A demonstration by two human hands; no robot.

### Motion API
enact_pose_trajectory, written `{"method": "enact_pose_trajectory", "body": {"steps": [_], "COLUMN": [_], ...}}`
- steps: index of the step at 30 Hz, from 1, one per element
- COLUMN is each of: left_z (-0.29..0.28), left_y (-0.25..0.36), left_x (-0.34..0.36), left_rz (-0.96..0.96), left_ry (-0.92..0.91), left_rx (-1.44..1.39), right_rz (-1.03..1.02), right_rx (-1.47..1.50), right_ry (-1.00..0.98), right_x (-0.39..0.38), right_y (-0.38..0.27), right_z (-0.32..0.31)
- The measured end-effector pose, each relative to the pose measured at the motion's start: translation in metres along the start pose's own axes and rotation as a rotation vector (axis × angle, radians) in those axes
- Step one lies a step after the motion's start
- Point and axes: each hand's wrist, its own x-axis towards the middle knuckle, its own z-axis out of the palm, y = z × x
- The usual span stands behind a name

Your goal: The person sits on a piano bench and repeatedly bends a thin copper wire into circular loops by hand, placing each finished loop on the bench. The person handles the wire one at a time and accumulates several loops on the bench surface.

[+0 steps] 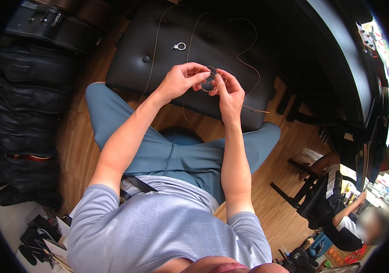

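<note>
My left hand (179,83) and my right hand (230,94) meet over the near edge of a black tufted bench (126,63). Between them is a small coil of thin copper-coloured wire (211,67), much like an instrument string. Both hands are closed, thumb against fingers, pinching the coil from either side. Long, loose stretches of wire curve across the bench top, and one end sticks out to the right past my right hand. Farther back on the bench lies a small white ring (181,46) with a short stub, touched by neither hand.
Black padded cases (30,100) stand in a row on the left, with a hard case (35,20) behind. A large black piece of furniture (331,54) rises at the right. Another person (340,214) sits at the lower right. Wooden floor (271,200) surrounds my legs.
</note>
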Motion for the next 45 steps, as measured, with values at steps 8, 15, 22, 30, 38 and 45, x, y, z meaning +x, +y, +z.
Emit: {"method": "enact_pose_trajectory", "body": {"steps": [8,15,22,30,38,45], "left_z": [-0.0027,-0.0036,-0.0036,-0.003,-0.0026,-0.0001], "left_y": [-0.0044,-0.0049,-0.0043,-0.0035,-0.0066,-0.0058], "left_x": [0.0004,-0.0002,0.0004,0.0001,0.0028,0.0043], "left_rz": [0.037,0.03,0.043,0.055,0.029,0.023], "left_ry": [0.009,0.022,-0.005,0.004,0.03,-0.016], "left_rx": [-0.036,-0.037,-0.053,-0.062,-0.057,0.03], "right_rz": [0.0,-0.013,-0.02,-0.026,-0.023,-0.04], "right_rx": [0.047,0.039,0.032,0.04,0.038,0.054], "right_ry": [-0.034,-0.034,-0.036,-0.054,-0.038,-0.037], "right_x": [0.0006,-0.0009,0.0011,0.0013,0.0012,0.0011], "right_y": [0.0016,0.004,0.0061,0.0063,0.0063,0.0065], "right_z": [0.0022,0.0035,0.0029,0.0017,0.0011,0.0006]}}
